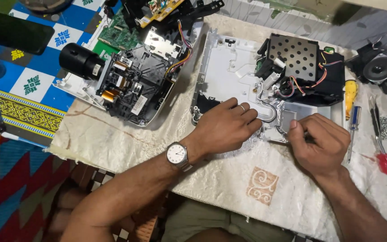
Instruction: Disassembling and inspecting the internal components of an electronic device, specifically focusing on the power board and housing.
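White plastic casing [229,67], flat on cloth

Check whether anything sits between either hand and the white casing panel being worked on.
Nothing visible does. The left hand rests flat on the white casing panel, and the right hand is curled at its foil-covered lower edge. The black perforated module sits further back, behind both hands.
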